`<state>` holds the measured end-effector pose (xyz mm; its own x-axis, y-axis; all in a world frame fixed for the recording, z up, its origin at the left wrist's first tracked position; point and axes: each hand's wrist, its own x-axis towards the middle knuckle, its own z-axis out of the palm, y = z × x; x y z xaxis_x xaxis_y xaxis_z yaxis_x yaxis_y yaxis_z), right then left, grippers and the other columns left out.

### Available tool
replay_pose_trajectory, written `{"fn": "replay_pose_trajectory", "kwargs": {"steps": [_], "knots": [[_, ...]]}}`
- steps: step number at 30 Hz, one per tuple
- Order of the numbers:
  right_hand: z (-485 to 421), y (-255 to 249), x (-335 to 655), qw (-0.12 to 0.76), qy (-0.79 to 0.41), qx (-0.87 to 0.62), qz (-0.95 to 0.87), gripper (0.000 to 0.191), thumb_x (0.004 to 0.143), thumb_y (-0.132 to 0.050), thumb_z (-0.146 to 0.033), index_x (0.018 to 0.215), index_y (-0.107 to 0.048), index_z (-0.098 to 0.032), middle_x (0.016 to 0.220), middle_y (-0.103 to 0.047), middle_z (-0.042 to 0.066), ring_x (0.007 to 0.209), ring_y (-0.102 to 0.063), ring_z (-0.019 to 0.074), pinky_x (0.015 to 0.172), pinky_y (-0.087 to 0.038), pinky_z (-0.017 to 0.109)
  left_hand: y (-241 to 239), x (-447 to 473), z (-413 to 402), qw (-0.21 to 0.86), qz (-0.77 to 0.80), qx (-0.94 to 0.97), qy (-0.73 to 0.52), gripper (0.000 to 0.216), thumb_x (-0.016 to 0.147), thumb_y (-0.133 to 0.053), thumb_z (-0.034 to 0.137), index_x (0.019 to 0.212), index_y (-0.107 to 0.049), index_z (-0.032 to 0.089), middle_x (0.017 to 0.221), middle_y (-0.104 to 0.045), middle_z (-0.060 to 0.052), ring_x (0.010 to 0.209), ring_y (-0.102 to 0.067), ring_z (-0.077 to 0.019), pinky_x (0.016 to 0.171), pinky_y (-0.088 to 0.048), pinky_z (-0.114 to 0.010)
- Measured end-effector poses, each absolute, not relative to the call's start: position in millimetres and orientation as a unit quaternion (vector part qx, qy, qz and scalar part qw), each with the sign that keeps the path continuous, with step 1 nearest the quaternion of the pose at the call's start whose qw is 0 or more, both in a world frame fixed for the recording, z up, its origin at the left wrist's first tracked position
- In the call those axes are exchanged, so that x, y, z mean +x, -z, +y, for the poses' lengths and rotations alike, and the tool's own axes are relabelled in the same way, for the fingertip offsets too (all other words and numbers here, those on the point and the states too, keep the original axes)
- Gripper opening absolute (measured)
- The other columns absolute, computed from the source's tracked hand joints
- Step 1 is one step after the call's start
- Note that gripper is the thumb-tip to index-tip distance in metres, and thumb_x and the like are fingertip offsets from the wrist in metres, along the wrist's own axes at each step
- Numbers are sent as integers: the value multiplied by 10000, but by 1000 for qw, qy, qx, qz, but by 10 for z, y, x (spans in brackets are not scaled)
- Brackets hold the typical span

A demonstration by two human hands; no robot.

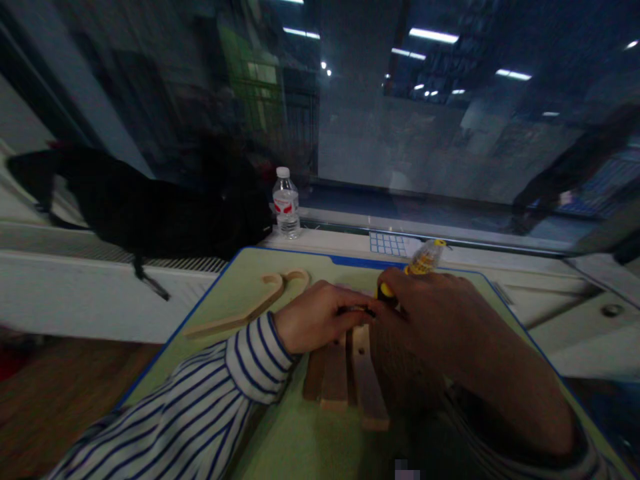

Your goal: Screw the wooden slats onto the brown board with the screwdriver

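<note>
My left hand [320,320] rests on top of a stack of wooden slats [345,377] on a green mat [300,440], its fingers pinched together on something small and dark that I cannot make out. My right hand [440,313] sits right against it, closed around a tool with a yellow and black handle [386,292], its tip pointing toward the left fingertips. A clear yellow-tipped object [425,259] shows just behind the right hand.
A curved wooden piece [250,308] lies on the mat to the left. A water bottle [287,203] stands on the white sill by a dark bag [150,207]. A glass pane runs behind. A grid-marked card [389,243] lies at the mat's far edge.
</note>
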<state>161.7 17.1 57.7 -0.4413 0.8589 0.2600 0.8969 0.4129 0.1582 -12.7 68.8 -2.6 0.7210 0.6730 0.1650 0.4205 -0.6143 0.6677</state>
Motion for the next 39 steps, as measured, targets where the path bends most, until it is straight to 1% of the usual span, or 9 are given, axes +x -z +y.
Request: {"fn": "replay_pose_trajectory", "kwargs": {"steps": [3, 8, 14, 21, 26, 28, 32, 35, 39], "knots": [[174, -575, 1628, 66, 148, -530, -832, 165, 886, -454, -325, 799, -535, -211, 629, -646, 37, 558, -633, 225, 444, -217, 276, 32, -117, 668, 287, 350, 865, -217, 241, 849, -556, 339, 1016, -696, 238, 742, -682, 19, 607, -560, -94, 586, -386, -179], [170, -564, 1630, 67, 146, -528, -834, 206, 893, -427, -357, 812, -547, -211, 643, -653, 39, 559, -629, 217, 454, -234, 279, 56, -99, 659, 284, 366, 852, -246, 206, 814, -604, 339, 957, -719, 244, 763, -700, 22, 641, -582, -103, 605, -387, -186], [188, -556, 1672, 87, 110, -501, -854, 228, 909, -398, -368, 1008, -553, -232, 753, -686, 24, 634, -650, 203, 481, -279, 278, 109, -117, 690, 299, 360, 850, -242, 209, 832, -579, 341, 943, -718, 231, 734, -689, 21, 624, -578, -96, 596, -387, -180], [151, -591, 1628, 57, 116, -510, -851, 150, 900, -447, -330, 921, -551, -224, 740, -685, 26, 612, -648, 214, 461, -261, 281, 56, -132, 686, 297, 356, 862, -207, 230, 855, -546, 319, 1007, -700, 241, 760, -691, 25, 645, -587, -98, 617, -396, -177], [129, -597, 1601, 58, 142, -525, -837, 156, 896, -459, -331, 859, -554, -212, 673, -670, 38, 569, -638, 220, 441, -237, 282, 49, -128, 686, 316, 321, 869, -205, 219, 880, -507, 285, 968, -696, 218, 846, -687, 12, 768, -604, -119, 741, -416, -197], [123, -598, 1596, 59, 152, -530, -832, 155, 892, -469, -326, 834, -551, -207, 654, -663, 42, 558, -634, 220, 438, -234, 280, 67, -126, 692, 326, 309, 868, -210, 215, 891, -490, 273, 948, -689, 215, 865, -681, 9, 797, -602, -121, 760, -416, -200], [114, -597, 1573, 63, 161, -537, -825, 153, 880, -494, -324, 804, -545, -201, 599, -642, 38, 526, -626, 218, 429, -226, 278, 89, -127, 706, 333, 292, 872, -209, 209, 900, -476, 242, 945, -677, 208, 880, -673, 3, 825, -598, -122, 757, -416, -195], [113, -589, 1569, 65, 161, -539, -824, 165, 883, -482, -334, 809, -545, -201, 606, -647, 43, 518, -622, 214, 423, -223, 280, 65, -129, 700, 321, 289, 879, -204, 220, 903, -467, 230, 960, -678, 205, 894, -671, -6, 834, -598, -124, 748, -414, -194], [130, -584, 1596, 62, 163, -540, -824, 135, 871, -494, -323, 836, -551, -206, 639, -659, 45, 536, -627, 215, 431, -234, 281, 3, -124, 657, 283, 313, 883, -206, 223, 892, -492, 256, 1013, -678, 228, 818, -675, 8, 730, -596, -110, 650, -398, -185]]}}
